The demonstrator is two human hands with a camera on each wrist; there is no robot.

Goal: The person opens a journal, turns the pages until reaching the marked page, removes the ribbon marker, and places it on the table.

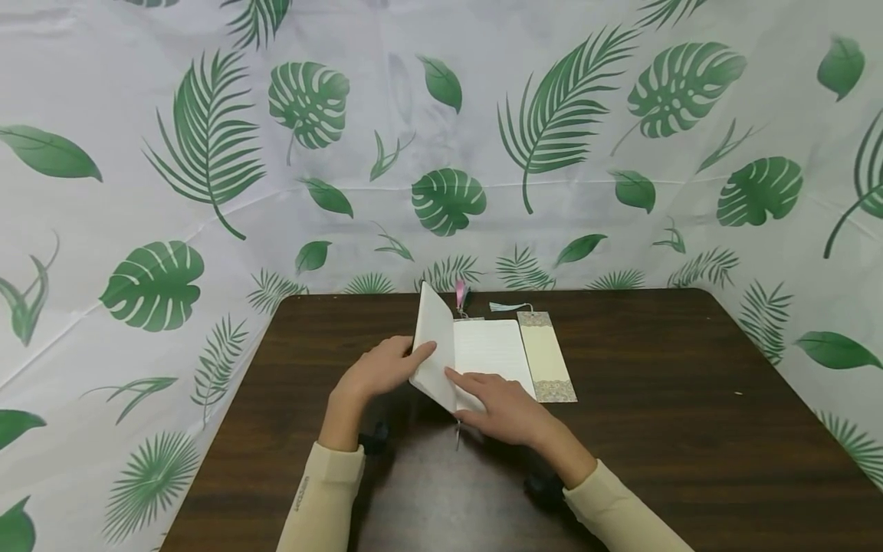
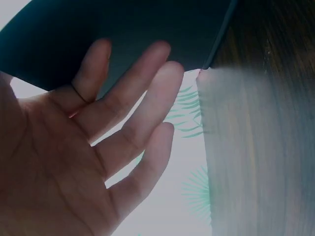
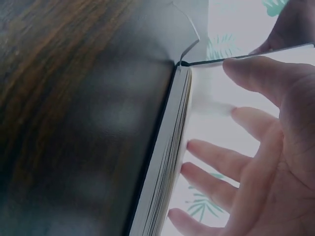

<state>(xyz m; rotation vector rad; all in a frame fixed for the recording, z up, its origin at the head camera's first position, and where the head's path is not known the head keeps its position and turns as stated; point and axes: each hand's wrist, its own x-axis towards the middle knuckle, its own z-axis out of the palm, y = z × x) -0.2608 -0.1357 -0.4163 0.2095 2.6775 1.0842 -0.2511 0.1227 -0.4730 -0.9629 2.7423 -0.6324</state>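
Hands [image 2: 59, 152]; notebook's dark outside [image 2: 138, 24], left-wrist only

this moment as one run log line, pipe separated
left hand: holds raised cover | right hand: touches open notebook | tasselled bookmark: flat on table, right of notebook

from here i see a cream bookmark [image 1: 545, 346] with patterned ends on the dark worktop [image 1: 690, 368], its pale tassel [image 1: 506, 307] stretched leftward; a pink item [image 1: 460, 291], too small for me to name, near the far edge; leaf-printed cloth [image 1: 386, 230] behind.
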